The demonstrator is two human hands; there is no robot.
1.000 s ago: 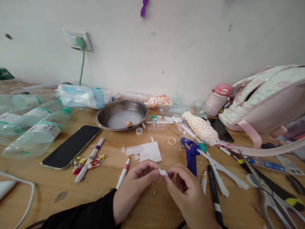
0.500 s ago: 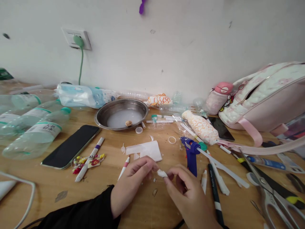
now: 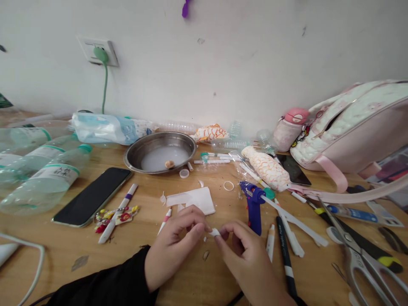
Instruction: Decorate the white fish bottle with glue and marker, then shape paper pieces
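Observation:
A small crumpled white piece (image 3: pixel 214 232), like tissue, is between the fingertips of both hands above the wooden table. My right hand (image 3: pixel 247 255) pinches its right end between thumb and forefinger. At its left end, the curled fingers of my left hand (image 3: pixel 178 244) touch it, thumb beside forefinger. Flat white paper (image 3: pixel 202 199) lies just beyond my left hand, with a red-banded marker (image 3: pixel 165 221) partly beside that hand. A blue glue gun (image 3: pixel 254 206) with a long white stick rests beyond my right hand.
A metal bowl (image 3: pixel 160 153) holds cloudy liquid. Plastic bottles (image 3: pixel 47 180) and a phone (image 3: pixel 92 196) lie left. Right are a scale-patterned fish shape (image 3: pixel 267 169), scissors (image 3: pixel 355 250), a black marker (image 3: pixel 285 255) and a backpack (image 3: pixel 353 131).
My hands have come slightly closer together around the white piece, and less of it shows between them. The whole view has shifted a little, so things sit slightly further left.

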